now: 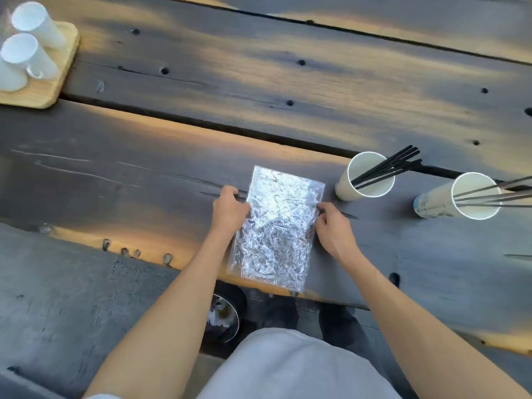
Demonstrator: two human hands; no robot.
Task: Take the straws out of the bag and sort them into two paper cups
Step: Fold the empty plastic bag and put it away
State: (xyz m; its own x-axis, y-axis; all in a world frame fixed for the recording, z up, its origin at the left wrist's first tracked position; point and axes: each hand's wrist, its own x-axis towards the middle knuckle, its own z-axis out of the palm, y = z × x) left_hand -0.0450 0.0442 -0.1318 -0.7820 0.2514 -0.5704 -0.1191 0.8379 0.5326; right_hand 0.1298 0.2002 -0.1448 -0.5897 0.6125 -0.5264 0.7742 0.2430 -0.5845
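a crinkled clear plastic bag [277, 226] lies flat on a dark, weathered wooden table [259, 82], its near end reaching the table's front edge and its far end pointing away from the person. nothing can be made out inside it through the creases and glare. the left hand [229, 208] grips the bag's left edge about midway along, fingers curled over the plastic. the right hand [331, 226] pinches the opposite edge at about the same level, thumb and fingertips closed on the film, so that the bag sits between the two hands.

to the right of the bag, close but not touching it, stands a plain white paper cup [364, 177] holding a bundle of black straws [388, 168] that lean out over its far right rim. further right, apart from the first, stands a second paper cup [457, 198] with blue print on its side, holding grey straws [495, 194] that slant off toward the right edge of the view.

at the far left corner of the table a light wooden tray [54, 82] carries white mugs [28, 53], one with a small handle showing. bare forearms reach in from the bottom of the view above a pale garment [288, 367]. below the table's edge, near the person's dark shoes [282, 309], a round metal container [224, 315] sits on the ground.
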